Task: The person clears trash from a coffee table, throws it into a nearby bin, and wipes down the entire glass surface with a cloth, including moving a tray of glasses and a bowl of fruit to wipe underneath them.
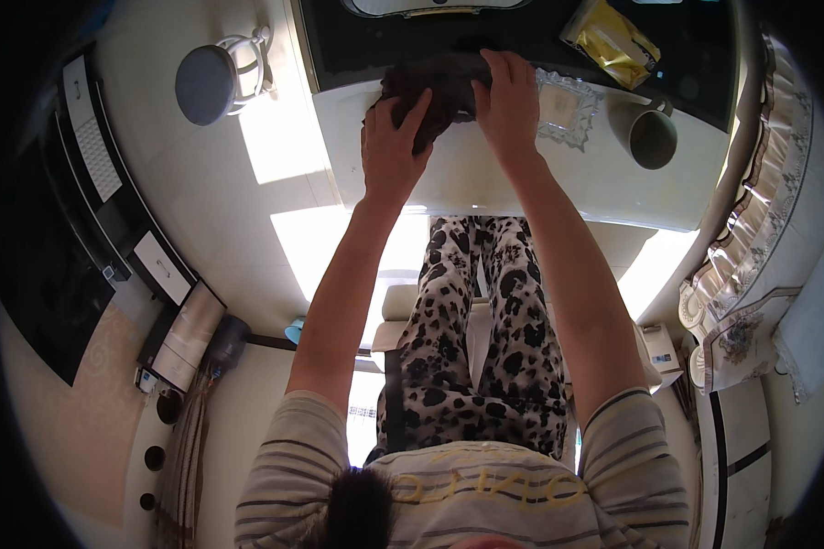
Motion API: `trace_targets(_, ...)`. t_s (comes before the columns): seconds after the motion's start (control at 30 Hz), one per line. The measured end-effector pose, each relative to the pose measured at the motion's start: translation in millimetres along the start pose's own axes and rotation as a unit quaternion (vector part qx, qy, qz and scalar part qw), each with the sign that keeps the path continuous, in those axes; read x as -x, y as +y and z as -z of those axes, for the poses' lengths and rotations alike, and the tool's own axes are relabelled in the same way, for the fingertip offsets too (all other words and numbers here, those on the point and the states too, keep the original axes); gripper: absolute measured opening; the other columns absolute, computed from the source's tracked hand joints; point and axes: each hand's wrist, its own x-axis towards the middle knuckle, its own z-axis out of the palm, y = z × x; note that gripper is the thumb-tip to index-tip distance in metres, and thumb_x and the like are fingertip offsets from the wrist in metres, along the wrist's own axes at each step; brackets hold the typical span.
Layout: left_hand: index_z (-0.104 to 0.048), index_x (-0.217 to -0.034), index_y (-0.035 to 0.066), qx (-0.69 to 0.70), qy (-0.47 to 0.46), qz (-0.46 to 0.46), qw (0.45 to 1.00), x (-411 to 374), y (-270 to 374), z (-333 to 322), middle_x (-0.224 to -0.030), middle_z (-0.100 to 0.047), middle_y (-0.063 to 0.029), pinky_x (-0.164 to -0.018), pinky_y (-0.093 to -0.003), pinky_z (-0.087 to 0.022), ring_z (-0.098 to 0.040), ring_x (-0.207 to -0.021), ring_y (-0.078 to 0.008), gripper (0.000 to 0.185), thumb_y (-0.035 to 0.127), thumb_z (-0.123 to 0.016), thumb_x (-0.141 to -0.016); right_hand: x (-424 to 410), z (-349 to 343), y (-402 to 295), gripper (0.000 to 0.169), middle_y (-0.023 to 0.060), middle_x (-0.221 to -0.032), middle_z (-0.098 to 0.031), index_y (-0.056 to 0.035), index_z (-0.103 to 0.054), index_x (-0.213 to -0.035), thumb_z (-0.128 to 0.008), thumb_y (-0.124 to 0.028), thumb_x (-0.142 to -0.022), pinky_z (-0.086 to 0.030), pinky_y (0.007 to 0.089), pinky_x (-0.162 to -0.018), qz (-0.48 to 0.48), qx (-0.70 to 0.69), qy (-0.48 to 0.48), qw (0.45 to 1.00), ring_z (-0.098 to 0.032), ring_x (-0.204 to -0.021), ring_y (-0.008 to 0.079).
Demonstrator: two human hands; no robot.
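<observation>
Both hands are on a dark brown, crumpled piece of soft material [443,86], likely cloth, on the table in front of me. My left hand [395,141] grips its near left side, thumb and fingers spread over the folds. At its right edge, my right hand [511,103] holds on with the fingers pointing away from me. Parts of the material are hidden beneath both hands. Just right of my right hand lies a clear glass dish [584,113] with a scalloped rim. A grey mug [652,141] stands farther right on the table's white near section [467,178].
A yellow packet [611,44] lies on the table's black section [357,48], with a light-rimmed tray [439,9] at the far edge. On the floor to the left is a round grey-topped stool [206,86]. A sofa [762,226] with a ruffled cover flanks the right side.
</observation>
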Motion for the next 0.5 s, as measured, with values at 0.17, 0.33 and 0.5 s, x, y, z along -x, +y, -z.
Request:
trace_targets(0.17, -0.062, -0.127, 0.028, -0.16, -0.094, -0.052, 0.981, -9, -13, -34, -0.121, -0.05, -0.009, -0.087, -0.0421, -0.044, -0.049, -0.112, -0.0291, 0.061, 0.016, -0.079, -0.069, 34, 49, 5, 0.046, 0.0125, -0.127, -0.048, -0.0105, -0.052, -0.125, -0.067, -0.011, -0.081, -0.037, 0.0486, -0.099, -0.096, 0.082, 0.077, 0.989, -0.042, -0.124, 0.0344)
trace_targets(0.33, -0.064, -0.124, 0.025, -0.108, -0.085, -0.081, 0.987, -6, -23, -19, -0.122, -0.05, -0.0093, -0.089, -0.0426, -0.045, -0.049, -0.113, -0.0299, 0.057, 0.015, -0.079, -0.07, 72, 61, 18, 0.05, 0.016, -0.132, -0.045, -0.0087, -0.049, -0.128, -0.067, -0.012, -0.081, -0.036, 0.0483, -0.101, -0.266, 0.087, 0.115, 0.953, -0.039, -0.126, 0.036)
trace_targets(0.5, -0.064, -0.123, 0.021, -0.044, -0.048, 0.016, 0.998, 6, -34, -11, -0.126, -0.048, -0.0104, -0.097, -0.0441, -0.044, -0.046, -0.118, -0.0318, 0.054, 0.011, -0.076, -0.072, 70, 57, 37, 0.045, 0.0173, -0.118, -0.056, -0.0028, -0.052, -0.125, -0.066, -0.017, -0.085, -0.047, 0.0445, -0.088, -0.472, -0.114, 0.1, 0.868, -0.06, -0.103, 0.0333)
